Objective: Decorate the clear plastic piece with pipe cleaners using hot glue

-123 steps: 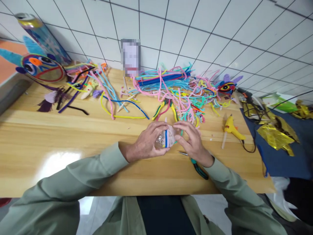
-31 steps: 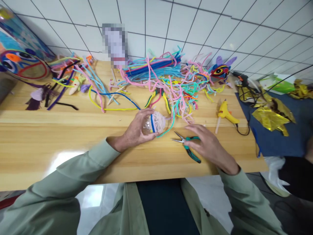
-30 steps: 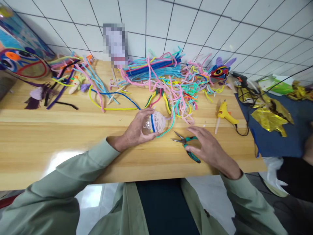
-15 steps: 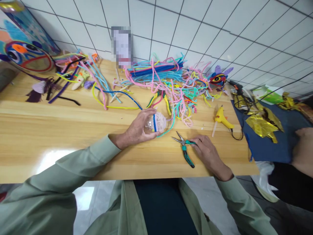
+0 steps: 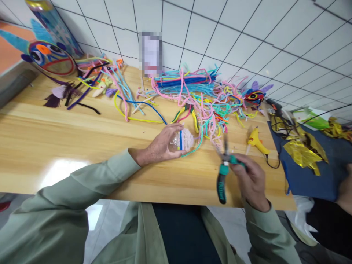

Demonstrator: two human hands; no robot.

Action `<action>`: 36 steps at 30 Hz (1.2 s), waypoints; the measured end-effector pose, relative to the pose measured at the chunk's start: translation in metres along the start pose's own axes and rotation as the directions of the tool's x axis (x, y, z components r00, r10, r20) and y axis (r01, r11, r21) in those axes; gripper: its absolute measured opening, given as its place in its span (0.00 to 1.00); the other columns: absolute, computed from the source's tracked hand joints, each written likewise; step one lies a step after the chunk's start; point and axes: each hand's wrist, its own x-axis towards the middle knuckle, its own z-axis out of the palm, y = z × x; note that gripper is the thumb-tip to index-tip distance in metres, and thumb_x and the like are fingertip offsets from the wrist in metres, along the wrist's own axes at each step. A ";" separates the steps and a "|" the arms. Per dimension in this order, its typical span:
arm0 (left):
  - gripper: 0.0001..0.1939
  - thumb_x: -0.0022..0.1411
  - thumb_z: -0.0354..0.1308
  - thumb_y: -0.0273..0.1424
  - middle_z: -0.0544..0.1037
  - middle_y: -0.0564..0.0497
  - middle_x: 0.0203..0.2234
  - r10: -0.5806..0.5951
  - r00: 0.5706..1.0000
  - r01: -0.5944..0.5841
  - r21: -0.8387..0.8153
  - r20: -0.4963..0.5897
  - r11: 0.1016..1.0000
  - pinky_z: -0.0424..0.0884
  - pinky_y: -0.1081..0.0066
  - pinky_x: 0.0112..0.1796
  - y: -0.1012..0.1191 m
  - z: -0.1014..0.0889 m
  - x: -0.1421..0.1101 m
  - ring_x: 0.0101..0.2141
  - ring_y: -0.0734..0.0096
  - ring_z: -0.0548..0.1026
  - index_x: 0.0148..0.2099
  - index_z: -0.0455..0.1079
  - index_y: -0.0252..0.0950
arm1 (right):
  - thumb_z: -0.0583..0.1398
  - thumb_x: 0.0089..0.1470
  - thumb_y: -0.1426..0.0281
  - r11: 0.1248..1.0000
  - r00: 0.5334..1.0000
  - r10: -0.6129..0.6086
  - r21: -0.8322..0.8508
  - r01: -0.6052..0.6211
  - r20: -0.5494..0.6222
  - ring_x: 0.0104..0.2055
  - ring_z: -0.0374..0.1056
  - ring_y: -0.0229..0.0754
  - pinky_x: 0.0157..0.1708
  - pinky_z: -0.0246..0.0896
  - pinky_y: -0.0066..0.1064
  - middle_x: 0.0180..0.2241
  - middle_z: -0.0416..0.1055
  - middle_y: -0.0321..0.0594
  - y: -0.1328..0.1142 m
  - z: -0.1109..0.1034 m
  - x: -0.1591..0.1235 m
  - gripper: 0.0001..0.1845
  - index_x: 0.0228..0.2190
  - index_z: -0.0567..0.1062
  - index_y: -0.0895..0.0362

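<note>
My left hand [image 5: 162,145] grips a clear round ball [image 5: 187,139], partly covered in pale pink pipe cleaner with a blue band round it. A teal pipe cleaner [image 5: 200,141] curves along the table just right of the ball. In my right hand [image 5: 250,176] are needle-nose pliers [image 5: 225,161] with black and teal handles; I hold them by one handle, jaws spread and pointing away from me, and the other handle hangs free. Yellow-and-green handled pliers [image 5: 195,121] lie beyond the ball, their heads hidden among pipe cleaners.
A large heap of coloured pipe cleaners [image 5: 187,86] spreads along the wall. At right lie a yellow glue gun [image 5: 257,141] and gold foil [image 5: 305,152] on a dark blue cloth. Craft masks [image 5: 52,58] stand at the back left. Someone's arm shows at the right edge.
My right hand has lifted the needle-nose pliers off the table, swinging them up and to the right. My left hand keeps the ball. The view has shifted slightly left.
</note>
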 end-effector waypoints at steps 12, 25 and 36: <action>0.42 0.61 0.75 0.39 0.75 0.35 0.62 -0.011 1.000 0.011 -0.028 -0.004 1.000 0.74 0.41 0.65 0.000 0.002 0.000 0.66 0.42 0.74 0.71 0.60 0.41 | 0.58 0.74 0.62 0.921 0.895 -0.233 -0.209 0.329 0.379 0.38 0.85 0.48 0.40 0.79 0.37 0.39 0.88 0.44 0.020 0.022 0.046 0.14 0.50 0.83 0.50; 0.42 0.64 0.74 0.40 0.74 0.34 0.63 -0.003 1.000 0.003 -0.018 0.008 1.000 0.73 0.41 0.65 0.004 -0.002 0.001 0.67 0.43 0.74 0.72 0.59 0.41 | 0.58 0.75 0.62 0.905 0.876 -0.298 -0.179 0.385 0.378 0.36 0.85 0.46 0.39 0.79 0.36 0.38 0.87 0.43 0.027 0.026 0.045 0.13 0.51 0.81 0.50; 0.43 0.62 0.75 0.40 0.74 0.34 0.63 -0.008 1.000 0.008 -0.026 -0.004 1.000 0.74 0.41 0.65 0.001 0.001 0.000 0.66 0.42 0.74 0.72 0.59 0.42 | 0.59 0.73 0.66 0.896 0.868 -0.284 -0.208 0.391 0.408 0.37 0.85 0.47 0.40 0.80 0.36 0.40 0.87 0.44 0.025 0.024 0.041 0.13 0.53 0.81 0.50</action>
